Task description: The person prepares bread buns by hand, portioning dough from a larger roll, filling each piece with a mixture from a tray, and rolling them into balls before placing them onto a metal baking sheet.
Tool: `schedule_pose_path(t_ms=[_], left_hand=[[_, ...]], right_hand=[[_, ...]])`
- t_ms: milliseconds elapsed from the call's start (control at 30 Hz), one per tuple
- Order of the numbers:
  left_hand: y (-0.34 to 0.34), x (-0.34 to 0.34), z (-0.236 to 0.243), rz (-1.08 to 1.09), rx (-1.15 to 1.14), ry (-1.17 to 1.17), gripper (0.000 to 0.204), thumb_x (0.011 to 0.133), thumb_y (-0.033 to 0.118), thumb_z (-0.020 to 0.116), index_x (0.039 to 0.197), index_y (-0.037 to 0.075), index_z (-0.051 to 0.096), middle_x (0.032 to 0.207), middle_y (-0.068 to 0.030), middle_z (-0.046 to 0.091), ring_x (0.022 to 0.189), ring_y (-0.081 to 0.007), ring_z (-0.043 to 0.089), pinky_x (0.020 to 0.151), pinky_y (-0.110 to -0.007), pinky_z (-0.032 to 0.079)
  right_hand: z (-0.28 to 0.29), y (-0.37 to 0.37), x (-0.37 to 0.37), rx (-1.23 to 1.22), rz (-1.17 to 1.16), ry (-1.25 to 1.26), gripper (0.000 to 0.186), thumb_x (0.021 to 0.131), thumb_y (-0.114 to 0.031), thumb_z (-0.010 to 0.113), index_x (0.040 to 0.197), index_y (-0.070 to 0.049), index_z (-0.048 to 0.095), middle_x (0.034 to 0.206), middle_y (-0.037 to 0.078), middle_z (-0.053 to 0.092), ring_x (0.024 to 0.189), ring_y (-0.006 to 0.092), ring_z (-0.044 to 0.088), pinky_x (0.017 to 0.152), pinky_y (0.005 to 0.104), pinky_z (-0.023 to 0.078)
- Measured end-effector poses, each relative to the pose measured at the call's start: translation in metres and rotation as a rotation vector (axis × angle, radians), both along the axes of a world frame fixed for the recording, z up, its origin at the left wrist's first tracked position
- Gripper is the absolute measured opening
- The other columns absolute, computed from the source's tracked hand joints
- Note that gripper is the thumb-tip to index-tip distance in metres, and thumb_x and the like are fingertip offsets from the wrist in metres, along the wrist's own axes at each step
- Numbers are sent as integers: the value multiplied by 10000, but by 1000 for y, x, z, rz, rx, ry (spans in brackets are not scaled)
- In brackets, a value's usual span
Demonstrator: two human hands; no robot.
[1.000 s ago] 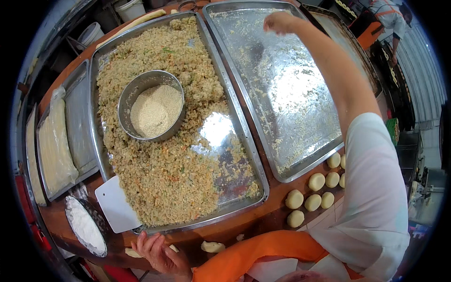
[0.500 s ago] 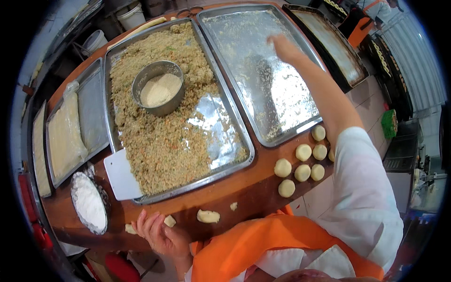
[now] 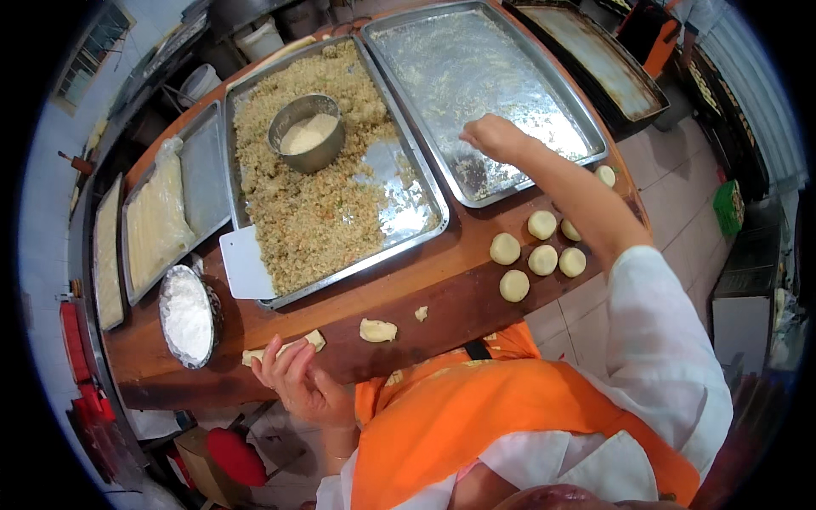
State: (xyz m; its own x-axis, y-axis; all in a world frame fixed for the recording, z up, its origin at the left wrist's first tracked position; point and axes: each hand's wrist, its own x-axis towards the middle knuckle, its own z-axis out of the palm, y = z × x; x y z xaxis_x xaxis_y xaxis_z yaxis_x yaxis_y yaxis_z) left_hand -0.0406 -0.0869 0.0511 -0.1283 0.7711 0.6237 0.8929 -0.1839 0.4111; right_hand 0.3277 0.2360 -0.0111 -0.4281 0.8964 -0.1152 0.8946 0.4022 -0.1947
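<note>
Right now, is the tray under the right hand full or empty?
Nearly empty: the tray holds only a thin scatter of pale crumbs, with shiny metal showing through.

The table [image 3: 459, 263] is reddish-brown wood, smooth with a soft sheen. The right tray [image 3: 442, 76] is shiny metal, its base roughened by pale crumbs; the left tray [image 3: 416, 223] is metal too, glaring brightly where bare. The filling [image 3: 314, 221] looks coarse and crumbly, the pot [image 3: 321, 158] is dull grey metal, and the grains [image 3: 310, 133] in it look fine and dry. The scraper [image 3: 245, 263] resembles smooth white plastic. Flour [image 3: 185, 314] is matt and powdery. The dough balls [image 3: 514, 286] look smooth, the dough strip [image 3: 316, 340] uneven. Glossy, wrinkled plastic film [image 3: 174, 221] contrasts with the apron's [image 3: 459, 408] matt orange cloth.
</note>
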Motion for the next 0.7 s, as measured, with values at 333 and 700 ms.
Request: schedule_pose_path(t_ms=[333,700], left_hand=[[12,27,-10,-256,28,-108,303,786,-45,509,1002,67,690,1092,-86,661,1221,-316,565,1150,-510,279],[189,269,-9,-1066,5,-649,429,951,146,523,1371,66,557,1505,-200,445,1417,-357,384,1173,-454,265]], right_hand=[[-4,-41,24,35,-31,301,415,992,-254,480,1393,-149,502,1498,202,435,1347,400,435,1115,479,349],[-11,-29,28,-227,-664,1950,824,960,-719,399,1596,-212,265,1639,169,229,1504,404,193,1163,608,217]])
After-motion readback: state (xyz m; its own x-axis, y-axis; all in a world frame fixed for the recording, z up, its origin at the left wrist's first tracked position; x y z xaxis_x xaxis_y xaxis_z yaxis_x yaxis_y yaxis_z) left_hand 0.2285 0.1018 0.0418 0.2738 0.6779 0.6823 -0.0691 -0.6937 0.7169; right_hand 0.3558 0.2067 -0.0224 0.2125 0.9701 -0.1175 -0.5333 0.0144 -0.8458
